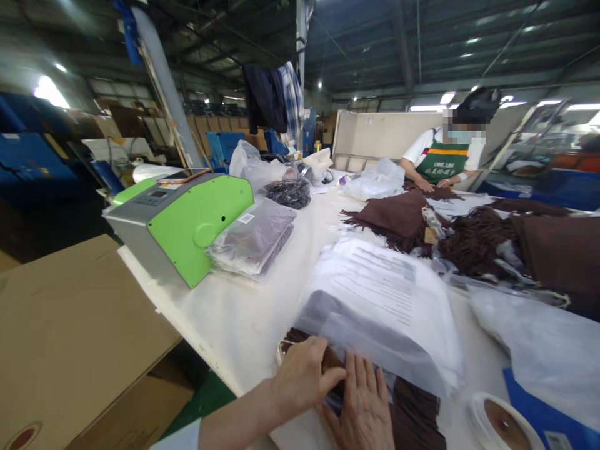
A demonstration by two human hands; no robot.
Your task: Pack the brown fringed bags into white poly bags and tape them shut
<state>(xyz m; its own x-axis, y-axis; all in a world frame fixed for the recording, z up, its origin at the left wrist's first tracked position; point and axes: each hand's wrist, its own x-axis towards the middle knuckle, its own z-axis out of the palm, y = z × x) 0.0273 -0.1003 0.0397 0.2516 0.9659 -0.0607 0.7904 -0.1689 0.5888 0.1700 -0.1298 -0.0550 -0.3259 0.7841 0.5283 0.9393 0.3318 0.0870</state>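
Observation:
A folded brown fringed scarf point(417, 409) lies at the table's near edge, partly under the mouth of a clear plastic bag point(375, 294) with printed lines. My left hand point(302, 370) is bent over the scarf's left end, fingers curled and thumb stretched to the right; its fingertips are partly hidden. Beside it, my right hand point(363, 403) lies flat on the scarf, fingers extended and pointing away from me near the bag's opening. The bag stretches beyond both hands.
A green-and-grey machine point(201, 225) stands left, with bagged goods point(255, 237) beside it. More brown scarves point(398, 215) lie at the right. Tape point(504, 425) sits near right. A cardboard box point(79, 325) is at lower left. A co-worker point(443, 156) handles brown fabric across the table.

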